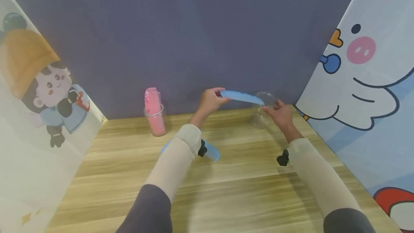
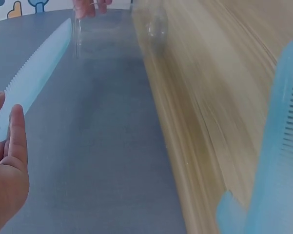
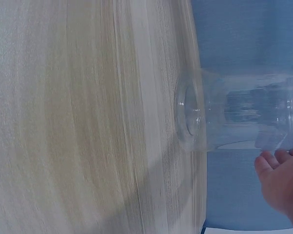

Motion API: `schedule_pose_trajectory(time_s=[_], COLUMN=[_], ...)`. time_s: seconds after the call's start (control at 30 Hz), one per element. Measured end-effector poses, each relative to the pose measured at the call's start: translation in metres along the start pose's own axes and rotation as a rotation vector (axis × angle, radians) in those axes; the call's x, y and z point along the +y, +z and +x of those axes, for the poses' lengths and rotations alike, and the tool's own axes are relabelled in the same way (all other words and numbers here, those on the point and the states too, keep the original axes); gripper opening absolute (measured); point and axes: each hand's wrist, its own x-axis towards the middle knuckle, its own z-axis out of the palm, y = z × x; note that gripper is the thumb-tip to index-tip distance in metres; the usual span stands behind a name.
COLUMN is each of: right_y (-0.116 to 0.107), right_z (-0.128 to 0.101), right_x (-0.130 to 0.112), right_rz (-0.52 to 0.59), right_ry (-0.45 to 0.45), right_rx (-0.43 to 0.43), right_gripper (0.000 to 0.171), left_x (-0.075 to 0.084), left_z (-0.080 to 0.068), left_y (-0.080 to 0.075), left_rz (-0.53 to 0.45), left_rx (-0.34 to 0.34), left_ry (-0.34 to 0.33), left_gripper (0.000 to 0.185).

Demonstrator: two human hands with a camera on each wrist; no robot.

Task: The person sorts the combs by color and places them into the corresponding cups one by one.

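Wood-grain worktop (image 1: 226, 190) fills the lower view, backed by a dull purple wall and flanked by cartoon-printed cloth panels on both sides. A person in pale sleeves reaches both arms toward the far edge.

At the back right stands a clear plastic cup (image 1: 263, 110), upright on the worktop, its mouth open upward. The right hand (image 1: 282, 115) grips it near the rim, fingers curled round its side, which seems meant to steady the light cup so it does not tip.

The left hand (image 1: 210, 100) pinches one end of a long light-blue comb (image 1: 242, 97) between thumb and fingers. The comb is held nearly level, its free end lying over the cup's mouth, just at the rim beside the right hand. Gripping it at the very end leaves most of its length free to point into the opening.

Farther left, near the wall, a second clear cup (image 1: 156, 119) holds a pink comb (image 1: 152, 105) standing on end. Another blue comb (image 1: 211, 153) lies flat on the worktop, partly hidden beneath the left forearm.
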Motion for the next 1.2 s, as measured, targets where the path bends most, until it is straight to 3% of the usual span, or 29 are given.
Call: schedule_pose_trajectory(time_s=[0.27, 0.47, 0.57, 0.73, 1.2], right_y=[0.002, 0.004, 0.003, 0.000, 0.001], right_z=[0.001, 0.002, 0.002, 0.002, 0.002], right_x=[0.002, 0.004, 0.003, 0.000, 0.000], right_rz=[-0.007, -0.022, -0.028, -0.038, -0.032], right_ry=[0.018, 0.009, 0.005, 0.000, -0.008], right_rx=[0.000, -0.006, 0.005, 0.014, 0.010], right_gripper=[0.096, 0.095, 0.096, 0.093, 0.093], left_x=[0.011, 0.016, 0.017, 0.016, -0.016], left_z=[0.008, 0.013, 0.015, 0.014, -0.020], left_y=[0.016, 0.030, 0.034, 0.030, -0.018], left_rz=[-0.033, -0.229, -0.265, -0.131, 0.132], left_rx=[-0.020, -0.156, -0.214, -0.265, -0.380], left_ry=[-0.026, -0.023, -0.005, 0.041, 0.037], left_gripper=[0.055, 0.076, 0.079, 0.073, 0.066])
